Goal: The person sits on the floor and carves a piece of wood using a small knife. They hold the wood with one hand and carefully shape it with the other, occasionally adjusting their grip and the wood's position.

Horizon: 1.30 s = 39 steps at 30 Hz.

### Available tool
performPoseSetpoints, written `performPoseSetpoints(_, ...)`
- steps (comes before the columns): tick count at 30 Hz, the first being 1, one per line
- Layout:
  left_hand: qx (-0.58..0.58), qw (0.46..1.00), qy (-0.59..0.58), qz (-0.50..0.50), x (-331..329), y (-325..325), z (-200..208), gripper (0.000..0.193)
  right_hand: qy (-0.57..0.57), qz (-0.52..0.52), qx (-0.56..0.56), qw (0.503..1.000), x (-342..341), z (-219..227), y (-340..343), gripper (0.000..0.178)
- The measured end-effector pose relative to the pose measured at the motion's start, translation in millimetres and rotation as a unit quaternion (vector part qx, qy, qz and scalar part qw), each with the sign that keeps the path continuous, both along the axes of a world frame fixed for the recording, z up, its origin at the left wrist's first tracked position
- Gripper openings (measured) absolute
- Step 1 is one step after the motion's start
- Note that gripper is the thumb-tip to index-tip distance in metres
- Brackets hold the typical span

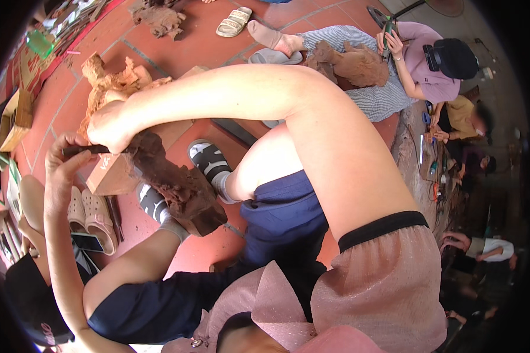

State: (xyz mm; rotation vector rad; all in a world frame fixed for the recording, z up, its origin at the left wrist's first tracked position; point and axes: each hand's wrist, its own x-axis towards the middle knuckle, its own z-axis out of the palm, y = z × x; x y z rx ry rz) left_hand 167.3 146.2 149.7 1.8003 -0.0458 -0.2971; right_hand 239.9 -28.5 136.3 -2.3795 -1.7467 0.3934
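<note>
A dark brown carved wood piece (174,182), rough and knobbly with a blocky lower end, leans between my lower legs. My left hand (65,167) pinches a narrow dark bar (85,149) beyond its upper end. My right hand (111,126) reaches across and is closed around the bar's other end, close to the carving's top. Whether the bar joins the carving is hidden by my right hand. Under them lies a pale wooden block (113,175) with marks on its face. Just beyond my right hand stands a lighter orange-brown wood carving (109,79).
Another person (424,65) sits at far right with a brown carving (353,63) on the lap. Pale clogs (91,215) and a phone (87,242) lie at left, near a wooden box (16,120). A sandal (234,22) and dark wood (159,20) lie at the far side.
</note>
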Motion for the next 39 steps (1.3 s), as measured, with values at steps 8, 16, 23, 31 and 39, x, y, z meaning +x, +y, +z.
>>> performPoseSetpoints(8,-0.018,1.000,0.001,-0.015,1,-5,2,0.013,-0.035,-0.032,-0.017,0.999,-7,2,-6,0.030)
performPoseSetpoints(16,-0.007,1.000,-0.018,-0.023,0,-1,-1,0.013,-0.046,-0.025,-0.001,0.999,-10,0,-3,0.026)
performPoseSetpoints(23,-0.008,1.000,0.003,-0.002,0,-6,-6,0.014,-0.048,-0.034,0.043,0.997,-10,-2,-11,0.022)
performPoseSetpoints(31,0.111,0.988,-0.108,0.014,1,-5,0,0.016,-0.050,-0.023,0.122,0.991,6,-25,-4,0.020)
performPoseSetpoints(39,-0.018,0.998,-0.046,-0.026,7,-39,21,0.017,0.260,-0.123,0.132,0.949,9,-10,-53,0.019)
